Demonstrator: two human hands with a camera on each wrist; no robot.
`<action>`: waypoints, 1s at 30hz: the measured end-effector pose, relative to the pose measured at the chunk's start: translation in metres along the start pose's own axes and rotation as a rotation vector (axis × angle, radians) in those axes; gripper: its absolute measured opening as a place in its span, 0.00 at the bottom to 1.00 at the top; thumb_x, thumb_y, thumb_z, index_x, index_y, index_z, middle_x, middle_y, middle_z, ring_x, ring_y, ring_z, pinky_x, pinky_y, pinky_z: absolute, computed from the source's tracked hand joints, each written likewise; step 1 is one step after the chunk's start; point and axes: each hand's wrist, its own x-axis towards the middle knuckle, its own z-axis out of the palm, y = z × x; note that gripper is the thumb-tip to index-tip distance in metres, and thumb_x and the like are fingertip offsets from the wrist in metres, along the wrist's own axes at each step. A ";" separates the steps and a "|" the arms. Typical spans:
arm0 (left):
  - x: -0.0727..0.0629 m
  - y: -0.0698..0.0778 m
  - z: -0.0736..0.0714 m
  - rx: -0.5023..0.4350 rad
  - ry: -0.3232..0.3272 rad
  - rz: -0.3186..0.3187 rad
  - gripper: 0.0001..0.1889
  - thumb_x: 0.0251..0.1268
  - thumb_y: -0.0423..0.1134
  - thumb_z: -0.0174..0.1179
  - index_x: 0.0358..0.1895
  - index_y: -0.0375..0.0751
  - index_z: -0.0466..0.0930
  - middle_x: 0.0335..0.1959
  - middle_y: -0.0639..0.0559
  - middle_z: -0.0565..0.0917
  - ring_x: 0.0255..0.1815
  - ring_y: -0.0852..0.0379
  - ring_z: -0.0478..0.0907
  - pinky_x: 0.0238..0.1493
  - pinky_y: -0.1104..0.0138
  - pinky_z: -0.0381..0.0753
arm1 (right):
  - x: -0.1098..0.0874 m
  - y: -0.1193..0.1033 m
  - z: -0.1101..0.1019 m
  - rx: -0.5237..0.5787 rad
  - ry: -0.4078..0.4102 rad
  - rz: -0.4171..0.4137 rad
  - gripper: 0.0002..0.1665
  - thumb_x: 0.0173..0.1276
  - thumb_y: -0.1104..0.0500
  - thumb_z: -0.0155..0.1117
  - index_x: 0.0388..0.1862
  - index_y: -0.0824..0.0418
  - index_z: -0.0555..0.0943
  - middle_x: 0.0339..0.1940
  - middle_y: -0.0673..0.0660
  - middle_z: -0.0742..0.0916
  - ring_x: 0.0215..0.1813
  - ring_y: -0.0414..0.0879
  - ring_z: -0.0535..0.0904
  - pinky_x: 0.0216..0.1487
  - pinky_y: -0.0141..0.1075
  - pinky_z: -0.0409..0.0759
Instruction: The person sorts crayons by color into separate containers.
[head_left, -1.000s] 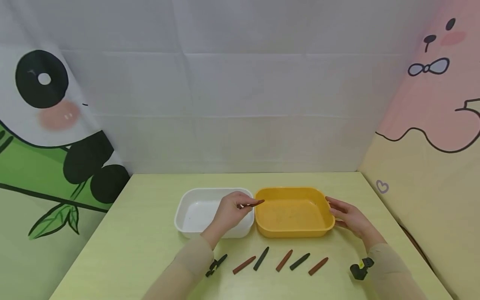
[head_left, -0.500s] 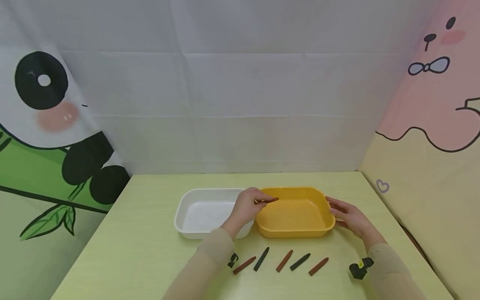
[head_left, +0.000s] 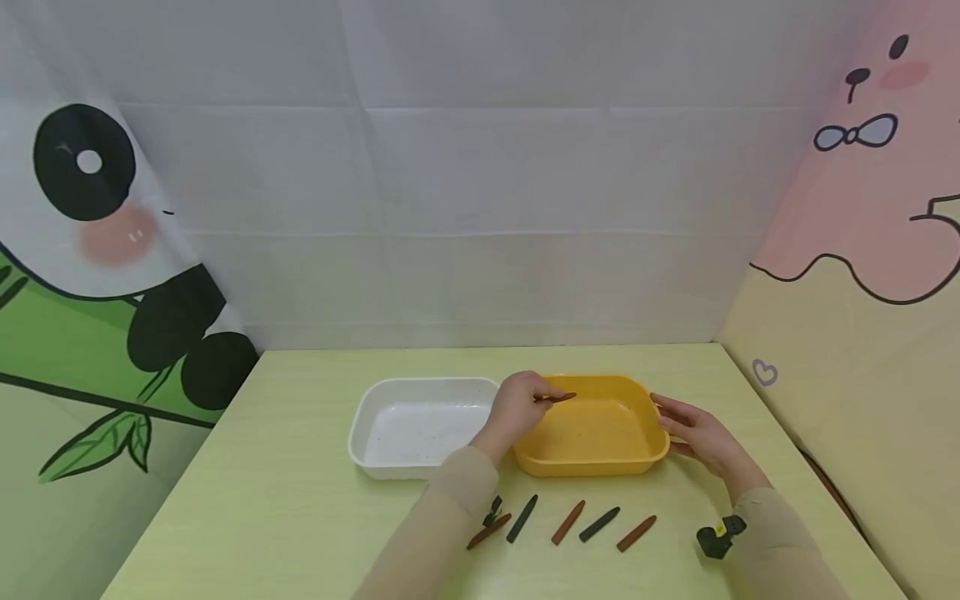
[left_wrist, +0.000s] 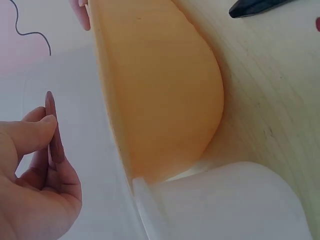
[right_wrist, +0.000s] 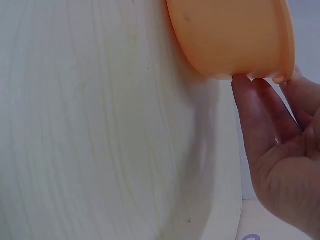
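Note:
Pinched between the thumb and fingers of my left hand (head_left: 517, 408) is a brown crayon (left_wrist: 55, 127), held over the left part of the yellow basin (head_left: 592, 460). In the left wrist view the crayon stands above the basin's rim, its tapered end pointing away from the palm. My right hand (head_left: 701, 433) rests its fingers against the basin's right end. The right wrist view shows those fingers (right_wrist: 246, 107) nearly straight, with their tips at the wall and rim. Beside the yellow basin, on the left, sits a white basin (head_left: 405, 471), partly covered by my left hand and wrist.
In front of the basins, a spaced row of crayons lies on the pale table (head_left: 262, 467): brown ones such as the rightmost crayon (head_left: 637, 533) and dark ones such as the dark crayon (head_left: 600, 524). A white cloth wall (head_left: 480, 208) stands behind.
My left hand has moved right with the brown crayon, from over the white basin's right edge to over the yellow basin. The right hand has stayed in place.

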 end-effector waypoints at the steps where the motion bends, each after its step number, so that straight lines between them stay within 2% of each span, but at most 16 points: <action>1: 0.002 0.001 0.001 0.007 -0.001 0.002 0.11 0.62 0.26 0.66 0.42 0.45 0.91 0.33 0.55 0.84 0.34 0.58 0.76 0.39 0.70 0.78 | 0.000 0.000 0.000 -0.003 0.003 0.003 0.38 0.78 0.54 0.54 0.79 0.67 0.53 0.74 0.76 0.61 0.60 0.47 0.77 0.53 0.40 0.81; 9: 0.010 0.005 0.008 0.049 -0.021 -0.001 0.13 0.63 0.25 0.64 0.44 0.47 0.91 0.34 0.56 0.84 0.35 0.59 0.75 0.41 0.70 0.77 | -0.001 -0.003 0.001 -0.019 0.020 0.024 0.37 0.79 0.55 0.54 0.78 0.67 0.54 0.73 0.76 0.62 0.59 0.48 0.78 0.52 0.39 0.82; 16: 0.012 0.004 0.013 0.042 -0.024 -0.007 0.13 0.62 0.24 0.64 0.43 0.45 0.91 0.34 0.55 0.83 0.35 0.58 0.75 0.41 0.70 0.77 | -0.002 -0.008 0.002 -0.075 0.040 0.066 0.35 0.78 0.56 0.55 0.78 0.66 0.57 0.72 0.75 0.65 0.55 0.49 0.80 0.47 0.39 0.84; 21: 0.015 0.001 0.017 0.035 -0.021 -0.019 0.13 0.62 0.25 0.65 0.42 0.45 0.91 0.33 0.55 0.83 0.35 0.58 0.75 0.41 0.70 0.78 | -0.004 -0.011 0.003 -0.085 0.042 0.071 0.35 0.79 0.57 0.54 0.78 0.66 0.57 0.71 0.75 0.66 0.56 0.53 0.80 0.46 0.40 0.84; 30: 0.018 -0.003 0.028 0.045 0.005 -0.014 0.11 0.61 0.26 0.66 0.41 0.45 0.92 0.31 0.56 0.82 0.32 0.59 0.74 0.39 0.70 0.78 | -0.003 -0.006 0.002 -0.086 0.042 0.070 0.35 0.78 0.56 0.55 0.78 0.65 0.57 0.71 0.75 0.66 0.54 0.50 0.80 0.45 0.41 0.84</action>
